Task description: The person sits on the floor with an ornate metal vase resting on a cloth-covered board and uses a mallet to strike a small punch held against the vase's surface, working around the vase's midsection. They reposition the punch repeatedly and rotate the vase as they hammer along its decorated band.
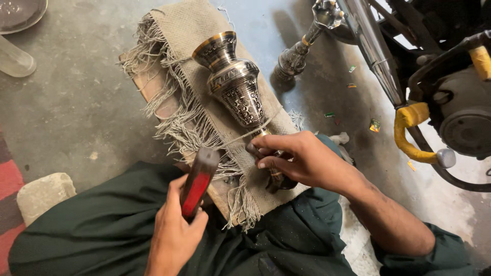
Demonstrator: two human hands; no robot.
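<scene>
An engraved dark metal vase [232, 82] with gold bands lies on a frayed burlap cloth [192, 30] over a wooden block, its mouth pointing away from me. My right hand [296, 159] grips the vase's narrow stem near its base and pinches a small tool against it. My left hand [174, 232] holds a red and dark mallet-like tool [198, 181] just left of the stem, above my lap in dark green cloth.
A second metal vase [302, 51] stands on the concrete floor behind. A motorcycle with a chrome pipe [373, 48] and a yellow-wrapped lever [409, 128] is at right. A stone block [43, 194] lies at left, a bowl [20, 14] at the top left.
</scene>
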